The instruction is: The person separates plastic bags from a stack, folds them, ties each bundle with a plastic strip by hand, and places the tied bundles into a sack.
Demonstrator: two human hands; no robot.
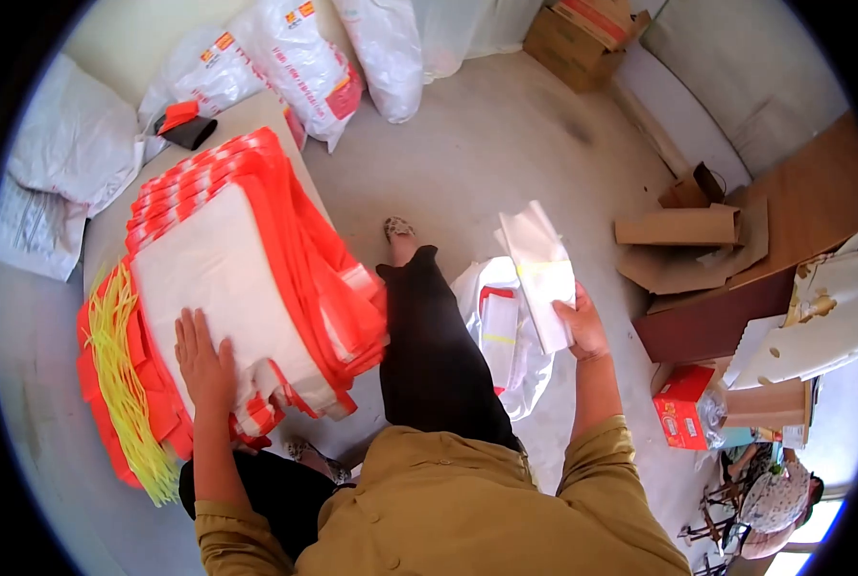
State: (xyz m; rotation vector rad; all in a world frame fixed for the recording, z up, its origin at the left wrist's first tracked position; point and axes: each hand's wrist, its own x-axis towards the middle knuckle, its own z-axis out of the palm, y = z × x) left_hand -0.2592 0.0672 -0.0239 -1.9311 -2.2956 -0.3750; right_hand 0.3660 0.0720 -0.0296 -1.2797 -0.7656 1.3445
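My left hand (203, 360) lies flat with fingers spread on a white plastic bag stack (213, 264). Beneath and around it are piled red plastic bags (290, 226), some with white patches. A bunch of yellow-green ties (122, 374) hangs along the pile's left side. Out to the right, my right hand (584, 322) grips a folded bundle of white bags (539, 274) with a yellow band around it. Under that bundle, an open white sack (535, 379) on the floor holds another banded bundle (499, 336) with some red on it.
Filled white sacks (299, 62) stand along the wall behind the pile. A black and red item (187, 127) rests on the table corner. Cardboard boxes (583, 43) sit far back; opened cardboard (683, 235) and a red box (683, 408) are at right. Another person (774, 499) sits lower right.
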